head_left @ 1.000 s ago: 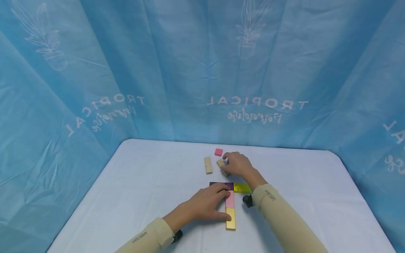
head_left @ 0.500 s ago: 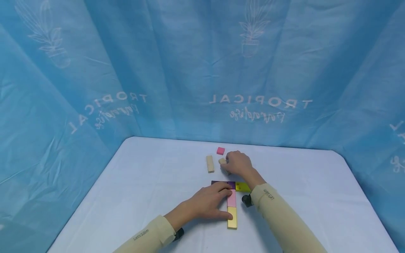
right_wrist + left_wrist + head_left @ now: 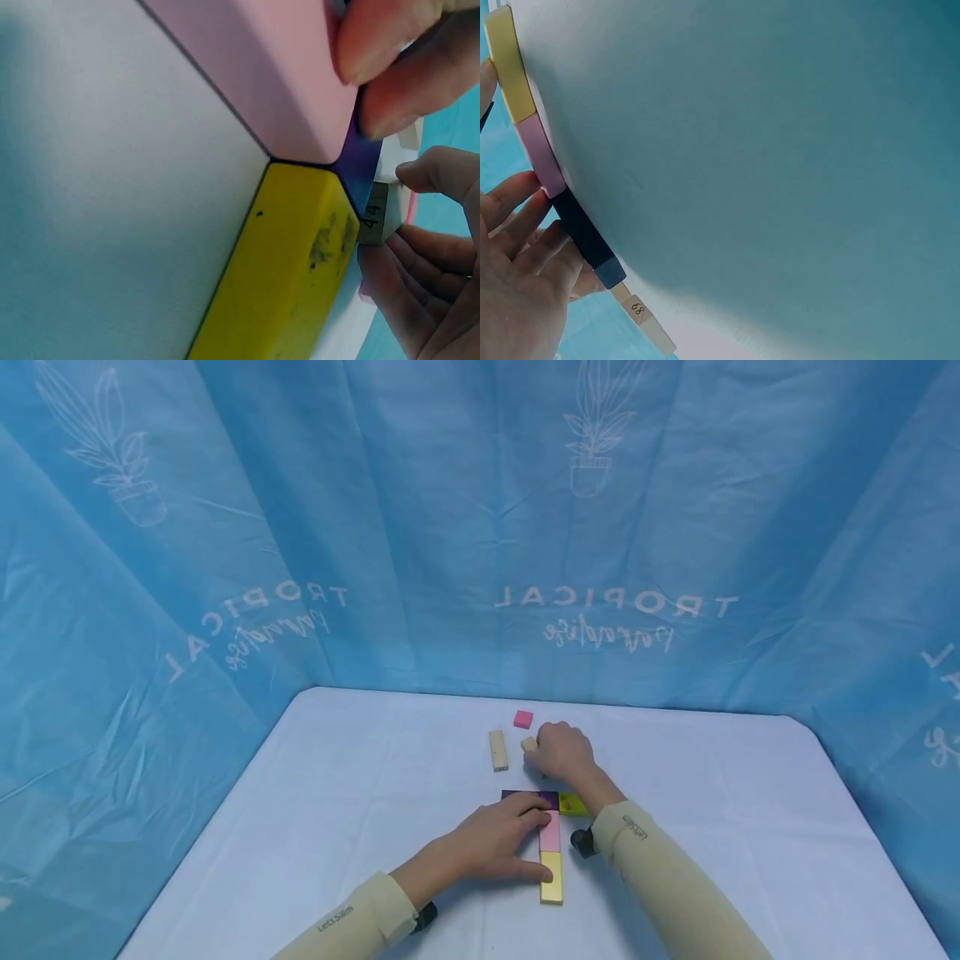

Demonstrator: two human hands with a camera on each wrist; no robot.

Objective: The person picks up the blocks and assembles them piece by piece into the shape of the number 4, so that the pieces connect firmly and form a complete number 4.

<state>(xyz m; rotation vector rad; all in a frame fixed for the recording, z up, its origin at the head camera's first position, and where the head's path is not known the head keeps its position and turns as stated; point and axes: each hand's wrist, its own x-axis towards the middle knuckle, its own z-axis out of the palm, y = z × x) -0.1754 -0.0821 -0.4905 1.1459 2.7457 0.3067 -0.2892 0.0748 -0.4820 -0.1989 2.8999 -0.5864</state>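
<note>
Plainly, from the head, the left hand [image 3: 491, 841] rests spread at the pink block [image 3: 550, 832] and the gold block [image 3: 551, 892] nearer than it; beyond, the right hand [image 3: 562, 752] pinches a wooden block [image 3: 529, 744]. From the left wrist, a dark block [image 3: 585, 234] adjoins the pink block. From the right wrist, the wooden block shows "44", past the pink block.

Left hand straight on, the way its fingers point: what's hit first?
Likely the bright yellow block, just past the purple block that the left hand touches; depth is unclear, so it might slide over the top.
</note>
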